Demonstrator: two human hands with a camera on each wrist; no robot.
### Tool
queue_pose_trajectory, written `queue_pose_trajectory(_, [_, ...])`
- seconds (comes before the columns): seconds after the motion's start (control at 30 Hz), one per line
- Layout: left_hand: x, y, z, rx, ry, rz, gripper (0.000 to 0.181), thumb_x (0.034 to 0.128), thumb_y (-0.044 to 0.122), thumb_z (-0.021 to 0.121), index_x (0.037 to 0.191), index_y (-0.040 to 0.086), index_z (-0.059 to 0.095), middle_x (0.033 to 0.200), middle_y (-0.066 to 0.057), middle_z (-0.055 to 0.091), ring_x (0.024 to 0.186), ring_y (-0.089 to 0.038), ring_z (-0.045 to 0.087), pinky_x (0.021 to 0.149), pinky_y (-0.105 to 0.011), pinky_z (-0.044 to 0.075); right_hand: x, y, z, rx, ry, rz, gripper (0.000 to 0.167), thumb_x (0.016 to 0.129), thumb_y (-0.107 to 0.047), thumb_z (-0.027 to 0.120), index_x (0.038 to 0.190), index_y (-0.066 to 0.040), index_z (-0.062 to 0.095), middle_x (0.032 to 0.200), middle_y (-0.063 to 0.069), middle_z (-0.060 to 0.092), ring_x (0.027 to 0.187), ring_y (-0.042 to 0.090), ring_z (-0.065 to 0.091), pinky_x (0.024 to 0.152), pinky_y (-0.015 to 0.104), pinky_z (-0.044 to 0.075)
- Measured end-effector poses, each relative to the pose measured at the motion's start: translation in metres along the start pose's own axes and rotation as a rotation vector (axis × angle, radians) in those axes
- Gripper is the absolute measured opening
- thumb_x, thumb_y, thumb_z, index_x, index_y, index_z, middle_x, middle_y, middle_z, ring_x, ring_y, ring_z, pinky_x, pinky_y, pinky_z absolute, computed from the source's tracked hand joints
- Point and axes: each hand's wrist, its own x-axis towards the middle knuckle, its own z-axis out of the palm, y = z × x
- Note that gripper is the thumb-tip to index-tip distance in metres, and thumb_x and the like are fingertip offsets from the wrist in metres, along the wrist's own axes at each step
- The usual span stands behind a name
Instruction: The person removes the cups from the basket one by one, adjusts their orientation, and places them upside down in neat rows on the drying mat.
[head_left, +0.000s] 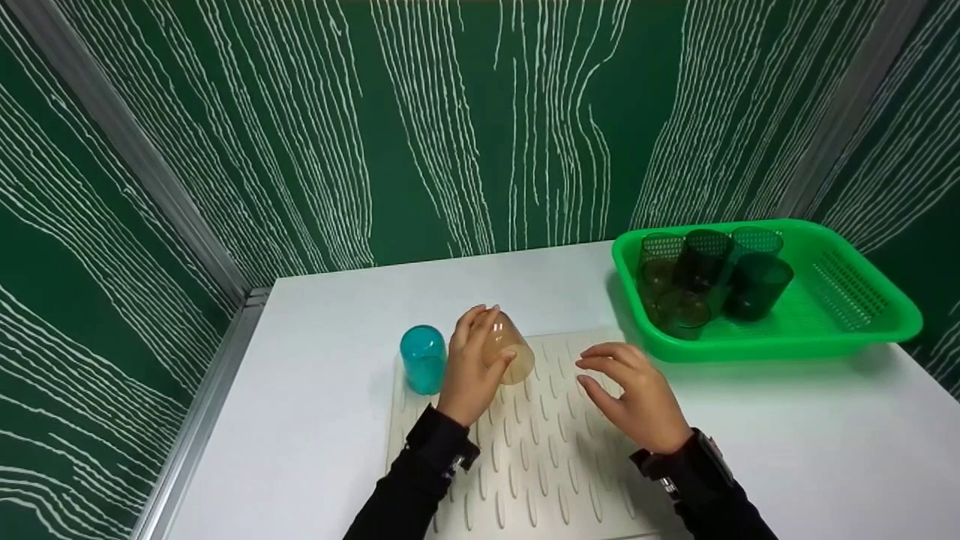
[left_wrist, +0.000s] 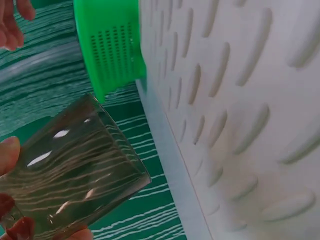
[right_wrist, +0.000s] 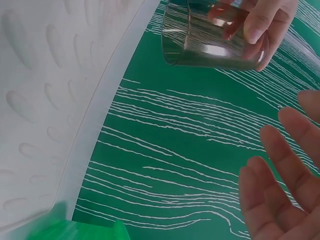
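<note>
My left hand [head_left: 474,367] grips a clear, amber-tinted drinking glass [head_left: 514,363] around its side. In the left wrist view that glass [left_wrist: 82,165] is tilted, its wide rim facing the ribbed cream mat [head_left: 525,457], with a gap between them. Left of this hand, a teal glass [head_left: 424,361] stands on the mat's far left corner. Above the mat's right part hovers my right hand [head_left: 634,394], fingers apart and slightly bent, holding nothing. The right wrist view shows its spread fingers [right_wrist: 280,155] beside the gripped glass [right_wrist: 215,42].
A bright green plastic basket [head_left: 765,351] sits at the table's far right. Several dark and tinted glasses [head_left: 757,285] are grouped in its left half. Behind the white table [head_left: 315,360] rises a green wall [head_left: 420,150] with white wavy lines.
</note>
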Motion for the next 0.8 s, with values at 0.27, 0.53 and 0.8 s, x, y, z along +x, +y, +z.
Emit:
queue_pose_trajectory(0.27, [0.017,-0.008,0.012,0.161,-0.077,0.026,0.061,0.0848,0.006,0.074,0.14,0.009,0.048,0.146,-0.017,0.04,0.135,-0.038,0.04,0.11,-0.047,0.041,-0.01,0.011,0.007,-0.074,-0.122,0.102,0.021,0.081,-0.01,0.079,0.101,-0.013,0.072,0.106,0.004,0.067,0.103,0.021,0.06,0.086,0.026,0.048])
queue_pose_trajectory(0.53, [0.024,-0.014,0.019,0.195,-0.089,0.031,0.06,0.0834,0.005,0.075,0.138,0.006,0.049,0.144,-0.019,0.041,0.136,-0.038,0.039,0.113,-0.046,0.037,-0.013,0.013,0.007,-0.098,-0.195,0.201,0.023,0.084,-0.012,0.077,0.106,-0.01,0.071,0.112,0.006,0.067,0.107,0.023,0.062,0.087,0.037,0.052])
queue_pose_trajectory(0.8, [0.021,-0.017,0.027,0.255,-0.112,0.045,0.059,0.0835,0.002,0.074,0.137,0.008,0.05,0.144,-0.017,0.041,0.137,-0.036,0.04,0.111,-0.043,0.042,-0.014,0.013,0.009,-0.12,-0.22,0.215,0.025,0.083,-0.013,0.077,0.107,-0.009,0.071,0.114,0.008,0.066,0.109,0.026,0.062,0.09,0.039,0.052])
